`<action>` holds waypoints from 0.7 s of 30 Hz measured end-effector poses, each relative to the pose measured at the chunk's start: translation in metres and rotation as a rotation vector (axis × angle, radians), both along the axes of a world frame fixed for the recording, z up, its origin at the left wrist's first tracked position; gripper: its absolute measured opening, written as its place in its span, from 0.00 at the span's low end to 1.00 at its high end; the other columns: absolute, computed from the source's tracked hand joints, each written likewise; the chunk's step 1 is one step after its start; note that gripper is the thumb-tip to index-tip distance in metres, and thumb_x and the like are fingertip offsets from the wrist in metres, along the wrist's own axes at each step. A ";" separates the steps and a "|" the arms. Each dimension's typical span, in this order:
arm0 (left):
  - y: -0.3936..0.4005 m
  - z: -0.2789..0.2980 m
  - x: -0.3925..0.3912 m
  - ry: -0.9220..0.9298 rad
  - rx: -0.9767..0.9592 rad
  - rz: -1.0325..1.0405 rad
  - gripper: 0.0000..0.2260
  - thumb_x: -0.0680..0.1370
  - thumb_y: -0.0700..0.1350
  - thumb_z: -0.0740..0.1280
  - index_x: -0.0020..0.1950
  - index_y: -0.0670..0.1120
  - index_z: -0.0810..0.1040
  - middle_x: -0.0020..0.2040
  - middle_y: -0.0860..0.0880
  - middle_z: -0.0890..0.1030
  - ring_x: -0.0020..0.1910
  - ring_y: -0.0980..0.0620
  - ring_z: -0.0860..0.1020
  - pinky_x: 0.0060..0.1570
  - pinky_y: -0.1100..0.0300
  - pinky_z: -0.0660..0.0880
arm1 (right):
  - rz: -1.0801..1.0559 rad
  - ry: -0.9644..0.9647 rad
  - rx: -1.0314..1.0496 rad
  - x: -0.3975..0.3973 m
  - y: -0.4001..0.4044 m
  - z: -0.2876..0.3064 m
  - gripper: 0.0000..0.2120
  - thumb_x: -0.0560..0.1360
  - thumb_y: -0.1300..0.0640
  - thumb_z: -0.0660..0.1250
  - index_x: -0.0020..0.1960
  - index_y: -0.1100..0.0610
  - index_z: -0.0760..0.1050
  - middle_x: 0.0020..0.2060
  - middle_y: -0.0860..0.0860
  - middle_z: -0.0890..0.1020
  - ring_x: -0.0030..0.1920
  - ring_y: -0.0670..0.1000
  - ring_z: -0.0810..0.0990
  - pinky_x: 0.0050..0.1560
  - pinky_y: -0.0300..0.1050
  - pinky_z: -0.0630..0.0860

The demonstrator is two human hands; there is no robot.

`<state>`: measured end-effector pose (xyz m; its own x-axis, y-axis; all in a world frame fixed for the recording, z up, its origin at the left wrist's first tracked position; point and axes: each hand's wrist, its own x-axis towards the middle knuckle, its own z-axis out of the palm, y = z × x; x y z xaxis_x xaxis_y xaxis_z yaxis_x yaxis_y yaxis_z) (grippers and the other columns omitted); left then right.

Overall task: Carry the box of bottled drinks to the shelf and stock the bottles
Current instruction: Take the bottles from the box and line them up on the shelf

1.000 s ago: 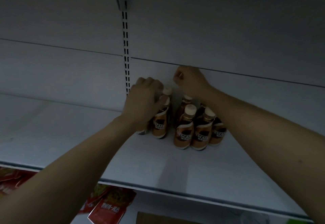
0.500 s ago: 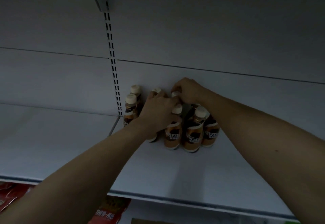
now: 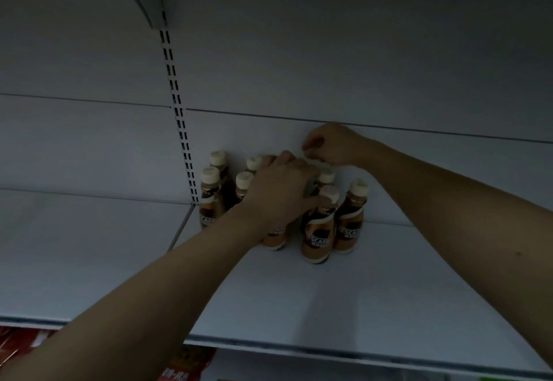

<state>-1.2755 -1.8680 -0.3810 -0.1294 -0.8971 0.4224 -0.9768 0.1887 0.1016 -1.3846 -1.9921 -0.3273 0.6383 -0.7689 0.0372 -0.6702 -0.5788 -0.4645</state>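
Observation:
Several brown coffee bottles with cream caps (image 3: 317,232) stand clustered at the back of a white shelf (image 3: 344,297). My left hand (image 3: 278,193) reaches in from the lower left and is closed over the top of a front bottle (image 3: 273,238); only that bottle's base shows below the hand. My right hand (image 3: 333,144) comes in from the right, slightly higher, with its fingertips pinched on the pale cap of a back-row bottle (image 3: 312,161) that is mostly hidden. Two pairs of bottles (image 3: 209,198) to the left stand untouched.
A slotted upright rail (image 3: 179,129) runs down the back wall just left of the bottles, with a bracket (image 3: 143,1) under the shelf above. A seam (image 3: 179,228) splits the shelf boards. Red snack packets (image 3: 182,365) hang below the front edge (image 3: 329,347).
My left hand has moved right from the left-side bottles onto a front middle bottle. My right hand dipped onto the caps and has risen slightly. More bottles show at the left.

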 end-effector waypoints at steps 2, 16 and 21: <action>-0.003 -0.001 -0.015 -0.010 0.054 -0.044 0.23 0.73 0.63 0.66 0.62 0.52 0.76 0.58 0.49 0.80 0.59 0.45 0.72 0.56 0.52 0.64 | -0.004 0.128 0.130 -0.015 -0.002 0.004 0.14 0.75 0.54 0.69 0.60 0.55 0.79 0.56 0.56 0.81 0.52 0.54 0.80 0.54 0.51 0.78; -0.011 0.002 -0.012 0.056 0.184 0.077 0.20 0.74 0.55 0.68 0.65 0.53 0.74 0.60 0.47 0.77 0.63 0.45 0.70 0.59 0.52 0.64 | 0.020 0.091 0.047 -0.008 0.002 -0.022 0.15 0.77 0.64 0.65 0.63 0.58 0.79 0.61 0.59 0.79 0.56 0.60 0.80 0.54 0.53 0.80; -0.014 0.000 -0.012 0.118 0.295 0.066 0.20 0.76 0.52 0.67 0.67 0.50 0.71 0.60 0.45 0.78 0.61 0.42 0.74 0.59 0.49 0.69 | -0.070 -0.030 0.047 -0.032 0.008 -0.023 0.20 0.79 0.48 0.62 0.61 0.63 0.77 0.59 0.60 0.80 0.54 0.57 0.78 0.55 0.49 0.75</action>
